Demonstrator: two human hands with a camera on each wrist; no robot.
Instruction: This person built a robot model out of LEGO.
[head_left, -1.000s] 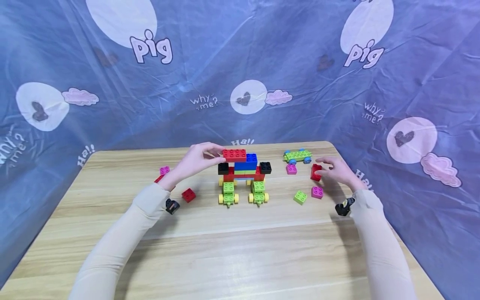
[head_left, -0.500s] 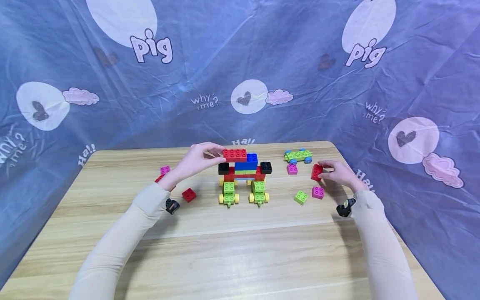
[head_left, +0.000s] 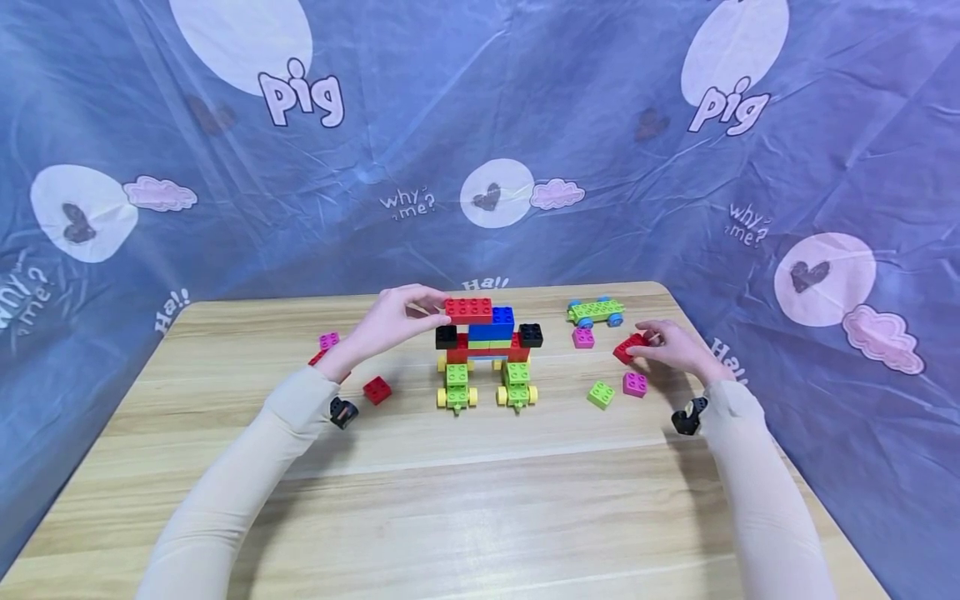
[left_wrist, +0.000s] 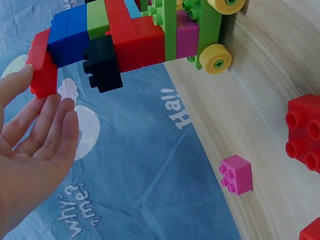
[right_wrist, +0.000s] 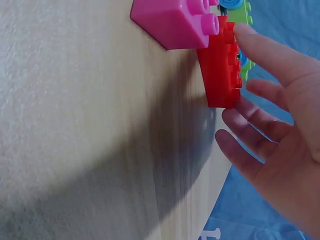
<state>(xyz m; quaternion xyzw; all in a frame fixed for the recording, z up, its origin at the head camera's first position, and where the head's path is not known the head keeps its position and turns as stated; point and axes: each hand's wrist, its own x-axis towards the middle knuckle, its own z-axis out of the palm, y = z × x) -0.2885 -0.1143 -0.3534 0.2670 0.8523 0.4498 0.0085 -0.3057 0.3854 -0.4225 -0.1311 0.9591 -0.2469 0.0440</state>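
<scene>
My left hand (head_left: 396, 321) pinches a long red brick (head_left: 468, 311) by its left end, thumb on one side and fingers on the other. That brick sits on the blue bricks (left_wrist: 68, 32) at the top of a built model with black side bricks (head_left: 531, 335) and yellow-wheeled green bases (head_left: 457, 397). At the right, my right hand (head_left: 675, 346) holds another red brick (right_wrist: 220, 70) low at the table, thumb at one end and fingers at the other. It lies at a slant in the head view, with its studs showing toward the palm in the right wrist view.
A green wheeled base with blue wheels (head_left: 596, 312) stands behind the right hand's brick. Pink bricks (head_left: 633, 384) and a small green brick (head_left: 600, 395) lie nearby. Left of the model are a red brick (head_left: 377, 390) and a pink brick (left_wrist: 236, 175). Patterned blue cloth (head_left: 420, 125) hangs behind.
My right hand has closed on the red brick at the right, which has turned from upright to slanted in the head view. The left hand and the model have stayed put.
</scene>
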